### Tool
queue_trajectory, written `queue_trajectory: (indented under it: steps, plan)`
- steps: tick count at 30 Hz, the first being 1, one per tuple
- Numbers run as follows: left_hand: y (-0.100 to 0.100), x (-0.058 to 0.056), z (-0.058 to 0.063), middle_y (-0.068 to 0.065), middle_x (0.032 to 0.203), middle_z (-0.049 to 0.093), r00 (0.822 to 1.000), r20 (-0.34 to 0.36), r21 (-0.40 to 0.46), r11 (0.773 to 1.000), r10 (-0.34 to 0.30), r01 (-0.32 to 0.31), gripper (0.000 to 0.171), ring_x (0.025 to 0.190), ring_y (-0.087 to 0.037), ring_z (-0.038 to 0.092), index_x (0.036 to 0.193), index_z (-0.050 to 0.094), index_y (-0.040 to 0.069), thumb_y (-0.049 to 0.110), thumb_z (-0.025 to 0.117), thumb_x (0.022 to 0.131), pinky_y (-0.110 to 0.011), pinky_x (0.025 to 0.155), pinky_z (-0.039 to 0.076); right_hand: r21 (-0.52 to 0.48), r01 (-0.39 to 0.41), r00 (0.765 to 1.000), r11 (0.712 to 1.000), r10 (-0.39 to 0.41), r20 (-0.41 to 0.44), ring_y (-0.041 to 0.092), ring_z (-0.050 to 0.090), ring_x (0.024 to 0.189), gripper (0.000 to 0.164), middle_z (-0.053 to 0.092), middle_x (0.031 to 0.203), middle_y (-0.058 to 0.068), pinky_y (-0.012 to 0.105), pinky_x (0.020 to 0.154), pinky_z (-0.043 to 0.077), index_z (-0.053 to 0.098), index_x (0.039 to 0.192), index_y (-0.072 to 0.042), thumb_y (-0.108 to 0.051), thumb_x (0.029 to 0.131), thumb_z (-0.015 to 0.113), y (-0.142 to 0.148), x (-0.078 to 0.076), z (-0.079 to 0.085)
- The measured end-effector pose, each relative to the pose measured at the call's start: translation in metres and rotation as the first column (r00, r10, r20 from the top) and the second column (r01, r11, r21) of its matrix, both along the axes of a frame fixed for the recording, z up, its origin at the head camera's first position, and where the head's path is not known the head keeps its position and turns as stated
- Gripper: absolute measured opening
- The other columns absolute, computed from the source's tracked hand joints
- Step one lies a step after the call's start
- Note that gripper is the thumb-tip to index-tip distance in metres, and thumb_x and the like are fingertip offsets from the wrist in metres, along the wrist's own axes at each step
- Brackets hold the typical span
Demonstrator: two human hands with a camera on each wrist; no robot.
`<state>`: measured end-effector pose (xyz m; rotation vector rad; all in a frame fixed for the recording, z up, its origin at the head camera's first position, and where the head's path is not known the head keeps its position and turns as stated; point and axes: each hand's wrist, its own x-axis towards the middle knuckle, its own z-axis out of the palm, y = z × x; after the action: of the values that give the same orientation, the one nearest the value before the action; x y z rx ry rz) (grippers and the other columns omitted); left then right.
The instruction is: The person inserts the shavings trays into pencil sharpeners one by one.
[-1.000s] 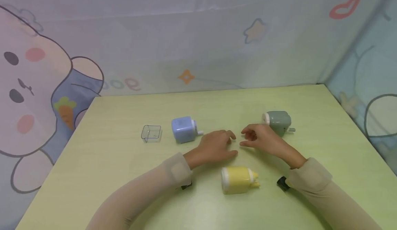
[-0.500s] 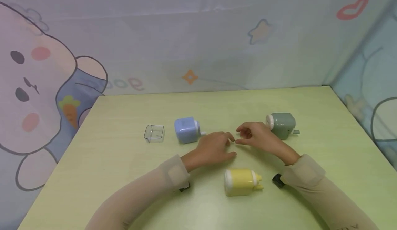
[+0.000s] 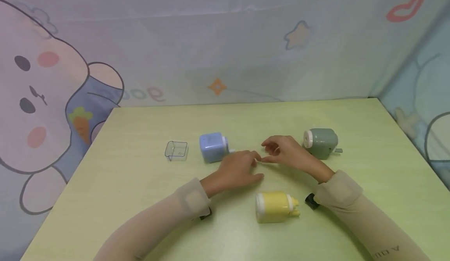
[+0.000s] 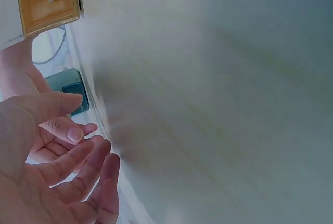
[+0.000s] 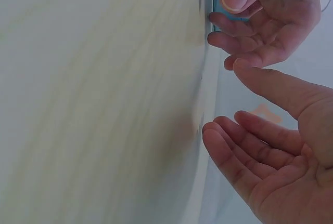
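My left hand [image 3: 239,170] hovers over the middle of the table, its fingers loosely bent around nothing. Facing it, my right hand [image 3: 288,153] is equally bare, with thumb and fingers apart in the right wrist view; the fingertips of both hands nearly meet in the head view. A blue crank pencil sharpener [image 3: 212,147] lies just beyond the left hand, its handle pointing right. Behind the right wrist is a green pencil sharpener [image 3: 321,143] with a white front. Nearer the person, a yellow pencil sharpener [image 3: 274,207] lies between the forearms.
A small clear plastic tray [image 3: 177,150] sits left of the blue sharpener. The pale yellow table [image 3: 140,198] ends at a cloth backdrop [image 3: 246,50] printed with cartoons. A black wrist device [image 3: 311,201] shows under the right cuff.
Both hands have drifted left over the table, the right one more, moving away from the green sharpener and closer to the left hand. The head view has shifted slightly; the sharpeners stay put.
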<state>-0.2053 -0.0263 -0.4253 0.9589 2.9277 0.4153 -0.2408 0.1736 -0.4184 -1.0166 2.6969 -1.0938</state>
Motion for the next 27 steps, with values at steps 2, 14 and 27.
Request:
queue_trajectory:
  steps: [2,14,27]
  plan:
    - [-0.003,0.002,0.002,0.009,0.091,0.061,1.000,0.006,0.002,1.000,0.009,-0.009,0.042,0.078,-0.005,0.053,0.112,0.057,0.020,0.046,0.063,0.080,-0.022,0.055,0.042,-0.007,-0.005,1.000,1.000,0.005,0.004,0.021,0.056,0.079,0.041,0.060,0.088,0.009,0.034,0.069,0.049,0.059,0.105,0.001,-0.021,0.074,0.076,-0.002,-0.002,0.000]
    - [-0.025,0.004,0.009,0.011,0.092,0.061,0.996,0.047,-0.002,0.997,0.071,-0.071,0.041,0.078,-0.002,0.053,0.111,0.058,0.021,0.048,0.063,0.080,-0.021,0.052,0.042,-0.020,-0.024,0.999,1.000,0.024,0.023,0.021,0.056,0.082,0.044,0.060,0.093,0.011,0.035,0.072,0.049,0.058,0.109,0.001,-0.022,0.075,0.075,-0.013,-0.007,0.000]
    - [-0.043,0.009,0.008,0.011,0.085,0.062,0.998,0.049,0.040,0.999,0.031,-0.033,0.037,0.073,0.001,0.053,0.103,0.062,0.018,0.045,0.066,0.078,-0.018,0.056,0.042,-0.030,-0.066,0.997,0.997,0.067,0.026,0.022,0.056,0.082,0.044,0.060,0.094,0.011,0.036,0.072,0.049,0.058,0.109,0.002,-0.021,0.075,0.075,-0.025,-0.014,0.000]
